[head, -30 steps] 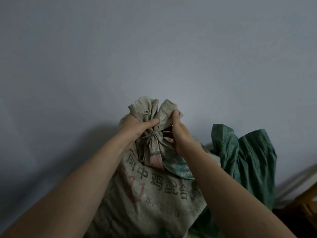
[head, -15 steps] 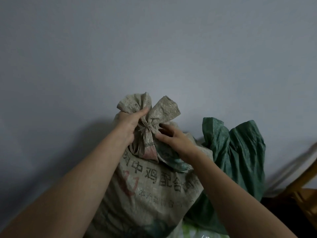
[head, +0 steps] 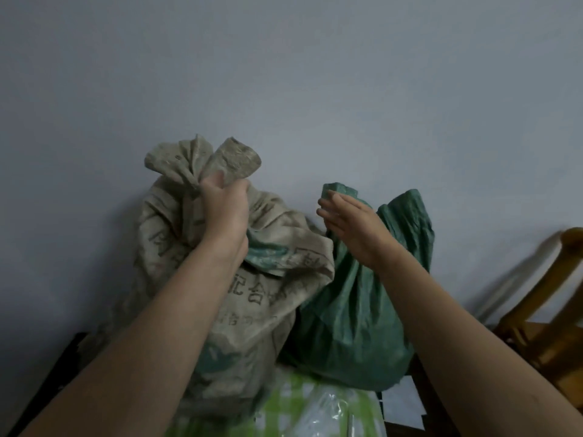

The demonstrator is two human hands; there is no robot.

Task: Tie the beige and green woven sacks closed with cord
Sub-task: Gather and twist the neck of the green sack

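Beige sack [head: 176, 247]: left hand [head: 222, 212] fingers clamped on neck. Green sack [head: 347, 316], three o'clock: right hand [head: 353, 228] fingers straight; I'd bunch mouth tightly.

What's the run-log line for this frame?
left hand: grips beige sack at gathered neck | right hand: open, fingers straight, by green sack top

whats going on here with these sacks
A person is working on two sacks standing against a wall. Their left hand grips the bunched neck of the beige sack. Their right hand, open, is up at the top of the green sack, whose mouth looks untied.
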